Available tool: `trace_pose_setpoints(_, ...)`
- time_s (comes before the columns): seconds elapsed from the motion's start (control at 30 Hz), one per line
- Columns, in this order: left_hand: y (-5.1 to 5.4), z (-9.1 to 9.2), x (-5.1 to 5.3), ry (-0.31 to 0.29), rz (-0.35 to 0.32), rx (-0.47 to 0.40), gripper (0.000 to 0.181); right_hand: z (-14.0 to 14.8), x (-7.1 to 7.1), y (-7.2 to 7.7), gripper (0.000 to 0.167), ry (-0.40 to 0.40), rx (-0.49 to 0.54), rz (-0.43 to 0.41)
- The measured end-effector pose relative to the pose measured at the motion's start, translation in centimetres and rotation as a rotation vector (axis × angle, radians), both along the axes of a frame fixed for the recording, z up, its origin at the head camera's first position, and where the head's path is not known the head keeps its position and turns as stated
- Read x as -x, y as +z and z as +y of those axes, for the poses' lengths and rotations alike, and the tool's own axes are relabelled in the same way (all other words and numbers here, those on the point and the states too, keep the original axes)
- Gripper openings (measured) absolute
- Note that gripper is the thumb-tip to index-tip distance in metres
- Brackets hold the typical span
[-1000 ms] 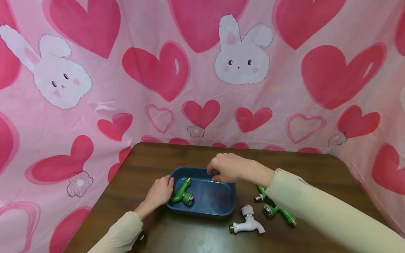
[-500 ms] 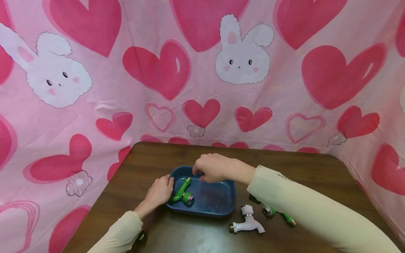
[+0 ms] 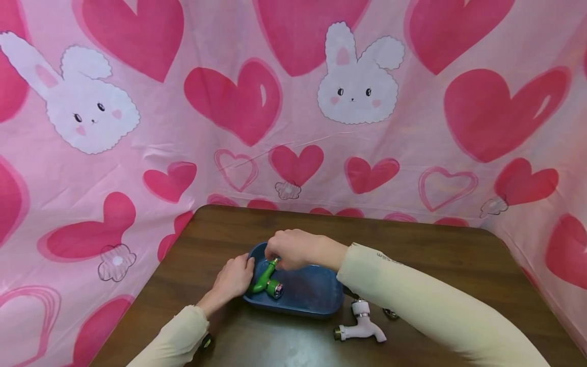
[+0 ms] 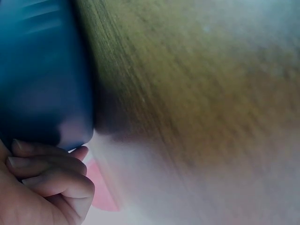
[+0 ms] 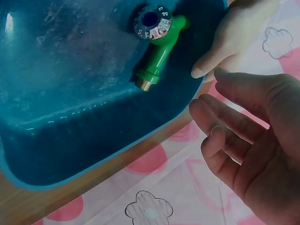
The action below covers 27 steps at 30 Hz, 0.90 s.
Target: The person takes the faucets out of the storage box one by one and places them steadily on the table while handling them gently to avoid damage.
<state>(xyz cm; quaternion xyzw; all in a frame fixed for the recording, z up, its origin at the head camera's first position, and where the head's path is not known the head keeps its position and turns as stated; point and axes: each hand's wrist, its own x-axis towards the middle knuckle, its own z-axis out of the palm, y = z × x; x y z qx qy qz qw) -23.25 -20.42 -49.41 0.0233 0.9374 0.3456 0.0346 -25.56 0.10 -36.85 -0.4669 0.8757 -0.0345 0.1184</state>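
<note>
A green tap (image 3: pixel 265 280) with a brass threaded end lies in the left part of a blue plastic basin (image 3: pixel 309 290). My left hand (image 3: pixel 232 278) grips the basin's left end, thumb over the rim and fingers against the outside; in the left wrist view those fingers (image 4: pixel 61 173) are bent by the basin wall. Above the basin's far rim hovers my right hand (image 3: pixel 293 248), close to the tap's threaded end. In the right wrist view this hand (image 5: pixel 255 145) has loosely bent fingers, holds nothing and is apart from the tap (image 5: pixel 159 56).
On the brown wooden table (image 3: pixel 257 336), a white tap (image 3: pixel 362 328) lies at the basin's front right. Beside it, a round metallic knob (image 3: pixel 391 314) peeks out below the right sleeve. A small dark object (image 3: pixel 206 340) sits near the left sleeve. Pink heart-patterned cloth hangs behind.
My right hand has moved left across the basin to above the green tap. Its sleeve now covers most of the green taps on the right. My left hand stays on the basin.
</note>
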Motion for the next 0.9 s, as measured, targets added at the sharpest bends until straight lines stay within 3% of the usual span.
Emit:
trace_pose_setpoints(0.63,0.1,0.0,0.1,0.003,-0.011,-0.003,0.028,-2.3,1.4,-2.2,0.029,-0.019,-0.018,-0.043)
trace_pose_setpoints(0.9,0.1,-0.1,0.1,-0.001,0.006,0.022,0.027,-3.3,2.3,-4.1,0.026,-0.054,-0.053,-0.044)
